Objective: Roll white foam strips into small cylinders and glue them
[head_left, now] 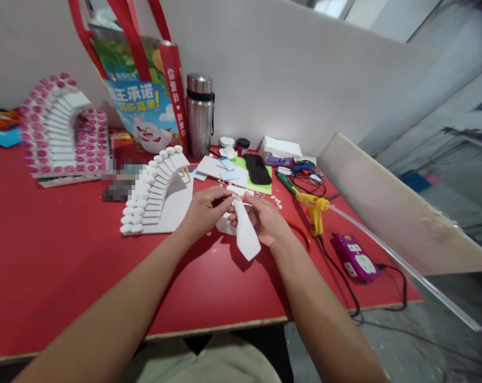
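Over the middle of the red table, my left hand (204,211) and my right hand (268,219) meet with bent fingers on a folded white strip (247,234) that looks like paper or tape. Its wide, pointed end hangs toward me; its narrow upper end is pinched between my fingertips. Another white piece (225,225) lies partly hidden beneath my hands. Just left of them stands a small white model staircase (155,194), curved, with round white discs along its outer edge.
A staircase model with pink rosettes (35,135) stands at far left. Behind are a printed bag (143,101) and steel flask (200,117). To the right lie a yellow glue gun (315,210) with a long clear stick, a purple power socket (355,258) and cables. A dark phone-like object (257,169) lies behind.
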Demonstrator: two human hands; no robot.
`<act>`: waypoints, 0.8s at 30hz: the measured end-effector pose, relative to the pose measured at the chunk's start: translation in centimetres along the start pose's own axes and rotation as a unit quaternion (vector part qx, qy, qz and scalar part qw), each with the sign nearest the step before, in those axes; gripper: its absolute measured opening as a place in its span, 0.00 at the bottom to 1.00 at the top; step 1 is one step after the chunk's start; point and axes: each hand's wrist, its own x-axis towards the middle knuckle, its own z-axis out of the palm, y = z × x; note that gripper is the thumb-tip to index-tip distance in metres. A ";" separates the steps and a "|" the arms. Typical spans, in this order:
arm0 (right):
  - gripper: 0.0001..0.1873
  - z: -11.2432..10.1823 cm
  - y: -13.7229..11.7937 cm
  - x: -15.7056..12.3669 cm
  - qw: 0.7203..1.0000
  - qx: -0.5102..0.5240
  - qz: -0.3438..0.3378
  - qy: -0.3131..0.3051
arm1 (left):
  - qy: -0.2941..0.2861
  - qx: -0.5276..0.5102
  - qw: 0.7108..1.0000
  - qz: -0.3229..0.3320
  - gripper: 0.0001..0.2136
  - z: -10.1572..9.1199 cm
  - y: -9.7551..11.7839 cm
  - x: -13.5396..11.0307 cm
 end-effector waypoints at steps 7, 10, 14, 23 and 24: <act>0.13 -0.3 0.4 0.0 1.000 0.016 0.000 -0.022 | -0.046 -0.028 0.998 -0.041 0.10 -0.4 0.1 0.3; 0.18 -0.4 0.5 0.1 1.000 0.015 -0.010 -0.023 | -0.040 -0.025 0.998 -0.044 0.09 -0.5 0.3 0.4; 0.21 -0.2 0.5 0.1 0.999 -0.015 -0.037 -0.002 | -0.031 -0.019 0.999 -0.036 0.09 -0.6 0.2 0.3; 0.12 0.3 1.5 0.7 0.944 -0.209 -0.221 0.132 | -0.001 0.052 0.999 0.002 0.09 0.7 0.3 -0.3; 0.11 0.3 1.7 0.6 0.925 -0.251 -0.242 0.151 | 0.006 0.059 0.998 0.007 0.08 0.9 0.3 -0.4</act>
